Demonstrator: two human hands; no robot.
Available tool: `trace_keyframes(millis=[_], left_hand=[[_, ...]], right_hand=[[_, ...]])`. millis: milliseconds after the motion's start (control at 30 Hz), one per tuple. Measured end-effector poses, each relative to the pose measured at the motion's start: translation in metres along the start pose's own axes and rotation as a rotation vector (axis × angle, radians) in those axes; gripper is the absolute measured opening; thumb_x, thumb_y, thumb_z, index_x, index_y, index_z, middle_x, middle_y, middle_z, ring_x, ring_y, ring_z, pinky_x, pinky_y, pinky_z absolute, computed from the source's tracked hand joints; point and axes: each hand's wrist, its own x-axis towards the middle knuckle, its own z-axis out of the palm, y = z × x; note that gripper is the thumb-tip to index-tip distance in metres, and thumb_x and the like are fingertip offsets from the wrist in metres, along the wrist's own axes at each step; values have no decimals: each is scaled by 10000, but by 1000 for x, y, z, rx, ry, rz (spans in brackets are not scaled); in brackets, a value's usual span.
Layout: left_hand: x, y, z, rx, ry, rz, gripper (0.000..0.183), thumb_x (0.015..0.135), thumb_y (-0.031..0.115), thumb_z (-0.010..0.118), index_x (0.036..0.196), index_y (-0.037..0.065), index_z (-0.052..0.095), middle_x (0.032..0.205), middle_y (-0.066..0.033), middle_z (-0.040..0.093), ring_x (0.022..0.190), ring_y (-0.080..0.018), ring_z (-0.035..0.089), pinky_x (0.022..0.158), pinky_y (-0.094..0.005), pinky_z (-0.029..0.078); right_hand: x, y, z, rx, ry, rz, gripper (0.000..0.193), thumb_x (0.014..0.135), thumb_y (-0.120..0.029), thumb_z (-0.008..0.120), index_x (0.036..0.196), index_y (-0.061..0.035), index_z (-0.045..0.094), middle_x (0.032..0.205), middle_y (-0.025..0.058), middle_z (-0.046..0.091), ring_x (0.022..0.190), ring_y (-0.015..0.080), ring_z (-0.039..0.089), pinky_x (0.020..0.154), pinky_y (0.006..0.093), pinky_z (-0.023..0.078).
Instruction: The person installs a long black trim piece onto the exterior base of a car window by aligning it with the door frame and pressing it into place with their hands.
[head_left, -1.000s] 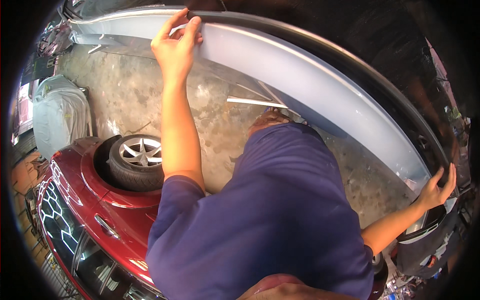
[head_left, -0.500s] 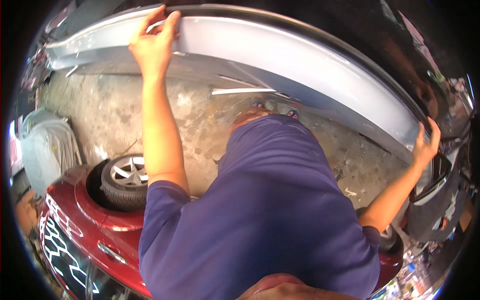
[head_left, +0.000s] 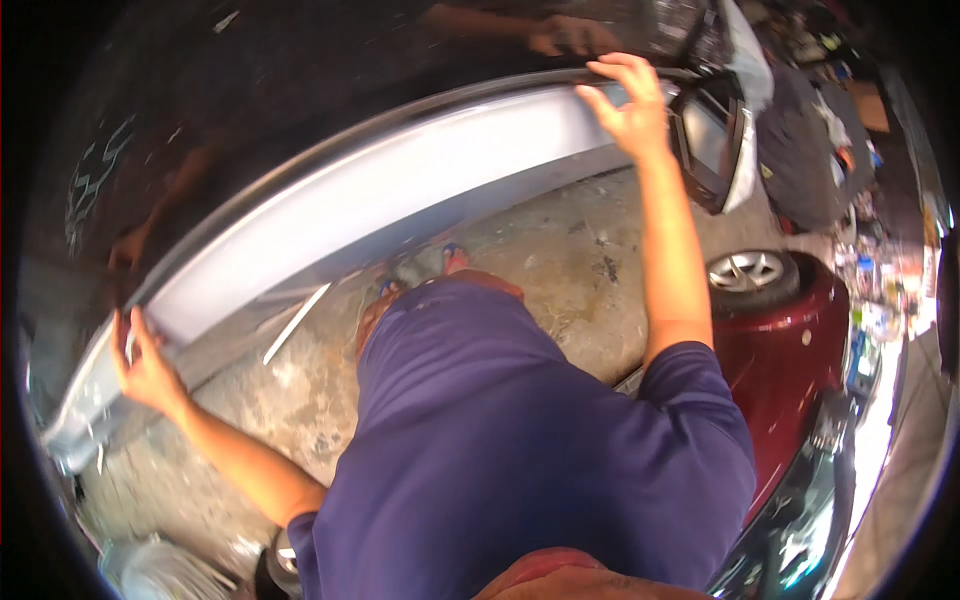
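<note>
Left hand [head_left: 145, 360] grips the lower-left end of a long pale grey car body panel [head_left: 400, 190], fingers curled over its edge, thumb on the near face. Right hand [head_left: 630, 105] holds the same panel at its upper-right end, fingers hooked over the top edge, palm against the face (partly open, wrapped on the rim, not a full fist). Panel spans between both hands, running diagonally from lower left to upper right, held up in front of the person's chest and above the concrete floor [head_left: 560, 270]. Blue shirt [head_left: 520, 450] fills the lower middle. A foot in a sandal [head_left: 420, 268] shows just under the panel on the floor. Thin white strip [head_left: 297, 322] lies on the floor near the panel's lower part. Just right of the right hand, a dark framed car part with a glass pane [head_left: 712, 135]. Further right, a dark red car [head_left: 790, 370] with a wheel [head_left: 748, 270], close to the right forearm. Clutter of parts at the far right edge, too blurred to tell.
</note>
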Motion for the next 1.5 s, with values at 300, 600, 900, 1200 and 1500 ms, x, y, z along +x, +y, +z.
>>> trace_keyframes(millis=[300,600,900,1200,1500], left_hand=[[-1,6,1,67,15,-41,390,917,209,763,1243,18,669,1132,-72,672,784,-99,619,614,-236,490],[-1,-3,4,-30,33,-74,402,934,213,743,1276,24,646,1152,-59,678,776,-92,597,617,-232,459],[4,-15,11,91,230,-192,368,914,242,768,1224,59,689,1092,-8,694,706,-69,492,596,-210,389],[6,-2,28,29,371,-208,303,912,238,770,1150,56,726,989,28,682,651,-60,409,569,-211,333],[-5,22,34,305,243,-134,371,1027,269,600,1264,-10,653,1286,-121,639,1026,-201,624,843,-296,515]], right_hand=[[-16,2,23,48,186,74,264,772,-118,798,1031,-114,748,1063,64,651,1065,283,581,964,408,466],[-18,1,20,-36,226,281,265,885,-153,730,1135,-69,715,1199,122,630,1153,325,574,1025,426,437],[-17,50,28,-302,258,481,365,1030,-224,486,1237,44,622,1335,240,559,1322,426,466,1120,498,350],[-15,46,24,-316,268,494,372,1028,-227,488,1234,51,625,1320,238,575,1319,420,479,1122,493,355],[-27,34,23,-70,226,587,534,1033,-245,484,1441,96,431,1535,273,385,1459,429,321,1197,492,251]])
